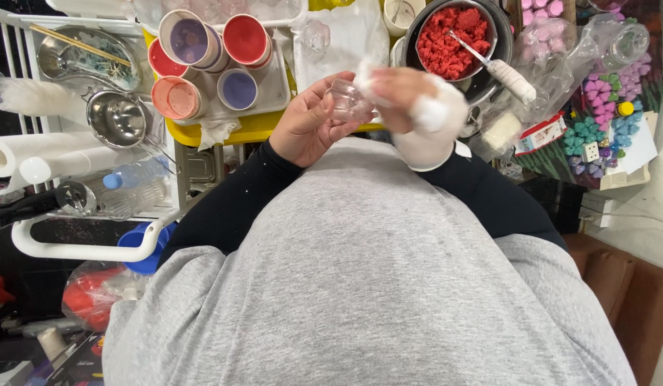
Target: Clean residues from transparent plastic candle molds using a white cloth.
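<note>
The worktop (635,182) holds a yellow tray (256,129) with a white tray of paint cups (270,93) on it, a dark bowl of red crumbs (456,32), and small coloured shapes (606,107).

1. The right hand (417,118), wrapped in white covering, is motion-blurred; its fingertips cannot be made out.
2. The small clear plastic mould (348,100) is partly hidden by the left hand (310,121); its contents are unclear.
3. At twelve o'clock, the dark round bowl of red crumbly mix (456,36) is cut by the top edge.
4. At nine o'clock, the white paper roll (17,154) runs off the frame.
</note>
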